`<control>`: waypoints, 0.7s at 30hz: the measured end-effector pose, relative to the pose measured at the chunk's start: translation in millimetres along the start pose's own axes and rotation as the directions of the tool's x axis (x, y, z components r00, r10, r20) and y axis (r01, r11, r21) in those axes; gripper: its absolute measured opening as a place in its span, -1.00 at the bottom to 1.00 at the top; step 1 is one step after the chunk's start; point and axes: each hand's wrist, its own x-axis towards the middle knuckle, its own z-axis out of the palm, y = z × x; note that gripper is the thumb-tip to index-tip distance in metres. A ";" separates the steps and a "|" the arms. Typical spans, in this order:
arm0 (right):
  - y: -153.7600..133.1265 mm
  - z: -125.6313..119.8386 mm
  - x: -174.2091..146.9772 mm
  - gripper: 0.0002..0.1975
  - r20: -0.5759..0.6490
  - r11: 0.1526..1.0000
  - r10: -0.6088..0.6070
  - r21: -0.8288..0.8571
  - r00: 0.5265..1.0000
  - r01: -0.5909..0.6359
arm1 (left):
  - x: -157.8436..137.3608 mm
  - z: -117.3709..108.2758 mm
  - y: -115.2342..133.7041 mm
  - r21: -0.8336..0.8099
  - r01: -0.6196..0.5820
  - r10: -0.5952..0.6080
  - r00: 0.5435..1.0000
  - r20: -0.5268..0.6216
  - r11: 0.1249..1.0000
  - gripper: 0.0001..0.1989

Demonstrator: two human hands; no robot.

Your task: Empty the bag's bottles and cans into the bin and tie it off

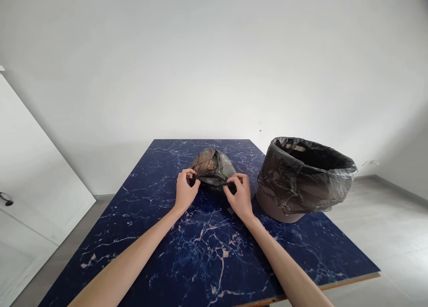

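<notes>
A filled black plastic bag (214, 166), with coloured contents showing through, lies on the blue marbled table (187, 249). My left hand (185, 190) pinches one end of the bag's twisted top at the left. My right hand (240, 194) pinches the other end at the right. The black strip of plastic is stretched taut between both hands, just in front of the bag. Both forearms reach in from the near edge.
A round brown bin (302, 180) lined with a black bag stands on the table's right side, close to my right hand. A white wall is behind the table, a white door panel (30, 182) at the left, grey floor at the right.
</notes>
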 end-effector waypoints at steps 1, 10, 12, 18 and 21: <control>1.0 -0.1 0.5 -0.93 -0.020 1.000 0.011 0.004 1.000 -0.011 | 1.3 -0.6 -1.2 -0.021 0.023 -0.024 1.000 -0.006 0.999 -0.83; -14.4 -10.6 1.6 -0.74 -0.034 0.998 -0.057 0.016 0.998 0.058 | 10.7 -0.9 -16.4 -0.301 0.190 -0.218 0.974 -0.062 0.934 -0.77; -25.0 -11.4 -1.0 -0.81 0.073 0.989 -0.142 0.038 0.987 0.140 | 12.2 -1.0 -19.2 -0.347 0.217 -0.255 0.965 -0.067 0.913 -0.74; -49.2 1.6 -16.9 -0.51 0.437 0.961 -0.276 0.108 0.856 0.254 | 10.0 0.0 -16.6 -0.431 0.261 -0.295 0.955 -0.013 0.864 -0.66; -47.3 8.2 -21.8 -0.33 0.529 0.973 -0.217 0.052 0.820 0.224 | 8.3 -0.8 -11.2 -0.448 0.276 -0.300 0.954 0.017 0.850 -0.66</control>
